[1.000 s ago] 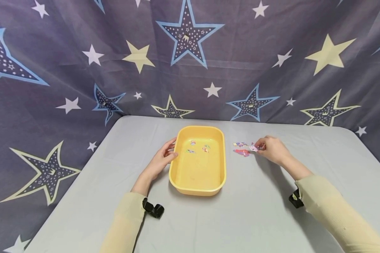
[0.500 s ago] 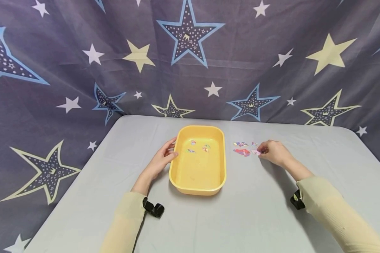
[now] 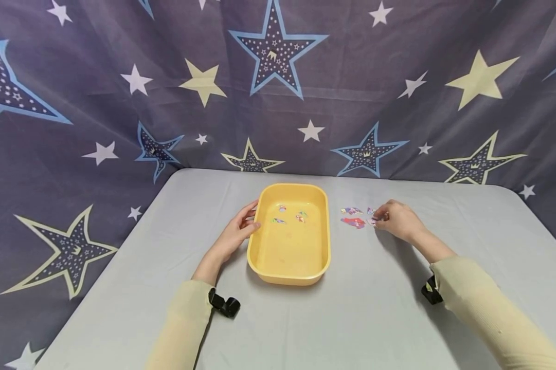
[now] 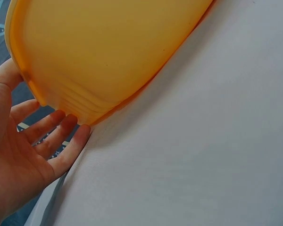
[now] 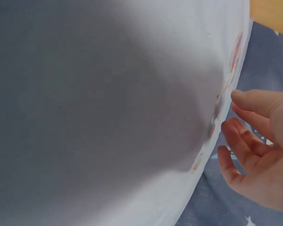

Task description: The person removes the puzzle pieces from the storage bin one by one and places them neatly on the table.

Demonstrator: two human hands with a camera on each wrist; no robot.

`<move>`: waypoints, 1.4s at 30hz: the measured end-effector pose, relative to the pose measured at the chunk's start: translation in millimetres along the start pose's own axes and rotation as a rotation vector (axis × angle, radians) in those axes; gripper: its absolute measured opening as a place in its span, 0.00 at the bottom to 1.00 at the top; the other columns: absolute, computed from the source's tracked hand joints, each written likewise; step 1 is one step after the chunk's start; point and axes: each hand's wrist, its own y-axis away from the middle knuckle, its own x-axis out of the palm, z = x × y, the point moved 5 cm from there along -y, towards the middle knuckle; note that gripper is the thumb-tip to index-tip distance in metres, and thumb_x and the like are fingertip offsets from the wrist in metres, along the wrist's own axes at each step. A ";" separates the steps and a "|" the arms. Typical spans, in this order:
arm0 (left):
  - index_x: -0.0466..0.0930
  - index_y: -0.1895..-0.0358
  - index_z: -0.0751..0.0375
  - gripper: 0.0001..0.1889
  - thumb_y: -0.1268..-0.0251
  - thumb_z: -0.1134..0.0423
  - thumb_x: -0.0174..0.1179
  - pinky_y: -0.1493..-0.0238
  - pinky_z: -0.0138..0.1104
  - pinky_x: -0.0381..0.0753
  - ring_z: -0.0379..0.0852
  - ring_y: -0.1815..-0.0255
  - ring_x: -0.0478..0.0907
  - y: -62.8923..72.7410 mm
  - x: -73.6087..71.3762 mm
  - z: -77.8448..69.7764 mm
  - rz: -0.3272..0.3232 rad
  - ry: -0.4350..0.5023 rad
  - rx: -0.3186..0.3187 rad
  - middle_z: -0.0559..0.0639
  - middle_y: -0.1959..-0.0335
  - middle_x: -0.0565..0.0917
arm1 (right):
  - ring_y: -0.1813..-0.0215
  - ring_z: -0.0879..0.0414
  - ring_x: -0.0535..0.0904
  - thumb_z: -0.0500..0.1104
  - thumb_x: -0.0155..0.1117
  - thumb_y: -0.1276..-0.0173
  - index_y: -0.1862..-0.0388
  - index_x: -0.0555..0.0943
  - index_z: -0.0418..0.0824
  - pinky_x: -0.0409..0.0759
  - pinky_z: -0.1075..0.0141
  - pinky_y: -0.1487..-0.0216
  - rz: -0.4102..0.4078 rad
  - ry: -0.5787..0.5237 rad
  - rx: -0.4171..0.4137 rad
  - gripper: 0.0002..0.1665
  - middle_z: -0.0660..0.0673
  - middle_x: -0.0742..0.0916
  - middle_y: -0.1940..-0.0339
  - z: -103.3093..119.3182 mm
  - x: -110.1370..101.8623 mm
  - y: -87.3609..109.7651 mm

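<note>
The left hand (image 3: 235, 231) holds the left side of a yellow plastic tray (image 3: 289, 257), thumb over the rim and fingers along the outer wall. In the left wrist view its fingertips (image 4: 68, 120) meet the tray's underside corner. The right hand (image 3: 400, 221) hovers low over the table, fingertips right at two small pinkish flat pieces, the upper one (image 3: 371, 210) and the lower one (image 3: 372, 222). Left of these lie a purple patterned piece (image 3: 351, 210) and a red one (image 3: 353, 222). In the right wrist view the fingers curl loosely, with nothing visible between thumb and index.
Several small colourful flat pieces (image 3: 300, 218) lie inside the tray toward its far end. A pale grey cloth covers the table (image 3: 352, 318). Behind and to the left hangs a dark curtain (image 3: 324, 61) with stars. Black camera mounts (image 3: 224, 303) sit at both wrists.
The right hand has set the upper pinkish piece down, shifted to the lower one, then moved slightly up and left. The left hand and the tray stay in place.
</note>
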 end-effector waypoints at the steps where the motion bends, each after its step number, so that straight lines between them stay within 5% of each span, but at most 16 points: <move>1: 0.55 0.31 0.42 0.32 0.39 0.61 0.54 0.55 0.36 0.77 0.50 0.46 0.69 0.1 -0.1 -0.1 0.000 0.001 0.002 0.55 0.38 0.65 | 0.66 0.49 0.75 0.38 0.63 0.48 0.63 0.83 0.34 0.73 0.56 0.62 -0.007 -0.002 -0.001 0.13 0.38 0.80 0.63 2.4 -0.6 -1.2; 11: 0.55 0.31 0.44 0.32 0.39 0.61 0.54 0.57 0.34 0.77 0.49 0.47 0.70 -0.9 -1.1 -0.5 0.003 0.005 0.011 0.56 0.38 0.65 | 0.64 0.51 0.78 0.39 0.59 0.43 0.61 0.83 0.35 0.74 0.59 0.66 -0.050 -0.038 -0.037 0.13 0.41 0.81 0.64 39.7 -2.4 -13.6; 19: 0.51 0.29 0.55 0.33 0.38 0.66 0.51 0.56 0.32 0.76 0.54 0.45 0.68 15.1 2.1 -28.4 0.030 0.014 0.004 0.63 0.37 0.63 | 0.64 0.52 0.78 0.40 0.58 0.42 0.61 0.83 0.37 0.75 0.58 0.62 -0.076 -0.072 -0.092 0.12 0.42 0.81 0.63 72.0 -0.2 -29.3; 28: 0.53 0.30 0.47 0.32 0.38 0.63 0.53 0.57 0.33 0.77 0.52 0.45 0.68 1.5 -3.1 -2.9 0.014 0.019 -0.006 0.58 0.37 0.64 | 0.63 0.51 0.78 0.39 0.57 0.41 0.62 0.83 0.37 0.76 0.59 0.62 -0.129 -0.103 -0.142 0.12 0.43 0.82 0.63 105.0 1.9 -40.6; 42: 0.54 0.31 0.45 0.32 0.39 0.62 0.53 0.54 0.35 0.77 0.50 0.45 0.69 0.6 -0.5 0.5 0.012 0.015 -0.001 0.56 0.37 0.64 | 0.64 0.52 0.79 0.36 0.58 0.42 0.63 0.83 0.35 0.78 0.63 0.62 -0.103 -0.131 -0.242 0.10 0.42 0.83 0.65 152.7 20.2 -58.8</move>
